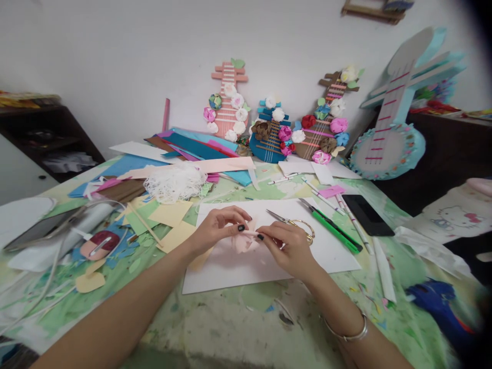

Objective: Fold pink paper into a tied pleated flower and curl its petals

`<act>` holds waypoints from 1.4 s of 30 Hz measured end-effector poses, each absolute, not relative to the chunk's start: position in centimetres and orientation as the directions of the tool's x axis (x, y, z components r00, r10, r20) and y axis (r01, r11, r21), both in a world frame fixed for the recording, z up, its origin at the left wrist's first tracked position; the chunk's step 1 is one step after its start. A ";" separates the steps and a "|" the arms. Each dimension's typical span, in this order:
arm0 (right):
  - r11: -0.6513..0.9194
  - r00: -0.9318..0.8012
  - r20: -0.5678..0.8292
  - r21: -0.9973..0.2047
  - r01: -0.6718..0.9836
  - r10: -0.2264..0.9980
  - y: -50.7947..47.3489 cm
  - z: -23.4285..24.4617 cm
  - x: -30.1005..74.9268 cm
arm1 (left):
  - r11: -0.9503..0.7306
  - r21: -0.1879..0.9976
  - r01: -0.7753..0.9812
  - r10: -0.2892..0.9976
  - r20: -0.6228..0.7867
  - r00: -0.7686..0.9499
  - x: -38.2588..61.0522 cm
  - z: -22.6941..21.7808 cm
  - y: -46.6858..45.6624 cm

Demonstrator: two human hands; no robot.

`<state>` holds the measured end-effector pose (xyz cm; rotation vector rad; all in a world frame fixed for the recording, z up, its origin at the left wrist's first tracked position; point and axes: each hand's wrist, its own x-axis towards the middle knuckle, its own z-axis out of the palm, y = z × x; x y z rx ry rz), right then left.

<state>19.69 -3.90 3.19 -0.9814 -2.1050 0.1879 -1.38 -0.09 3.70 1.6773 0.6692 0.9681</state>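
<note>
Between my two hands is a pale pink paper flower (243, 243), its petals crumpled and hanging below my fingers. My left hand (221, 228) pinches it from the left with thumb and fingers. From the right, my right hand (286, 245) pinches its edge. Both hands are just above a white sheet of board (230, 277) on the table. Gold-handled scissors (282, 218) lie behind my right hand, partly covered by it. A green utility knife (334, 230) lies to the right of them, on the sheet.
A black phone (368, 214) and several marker pens (355, 225) lie at right, with a blue glue gun (442, 310) nearer. White string (175, 182) and coloured paper (172, 223) cover the left. Several flower-covered cardboard lutes (271, 138) lean on the wall. A larger lute (392, 113) stands at right.
</note>
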 end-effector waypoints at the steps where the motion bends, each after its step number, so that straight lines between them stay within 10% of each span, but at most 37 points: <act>1: 0.687 -0.388 0.596 -0.429 0.586 0.703 -3.9 3.2 19.8 | -0.323 0.946 -0.028 0.805 0.290 0.517 -1.4 3.6 -0.1; 24: 0.688 -0.347 0.637 -0.421 0.592 0.688 -3.8 3.0 19.8 | -0.244 0.969 -0.040 0.838 0.231 0.494 -1.0 3.4 -0.1; 42: 0.736 -0.416 0.643 -0.369 0.568 0.643 -4.0 2.5 19.3 | 0.268 0.944 -0.193 0.735 -0.071 0.675 -0.8 2.2 0.0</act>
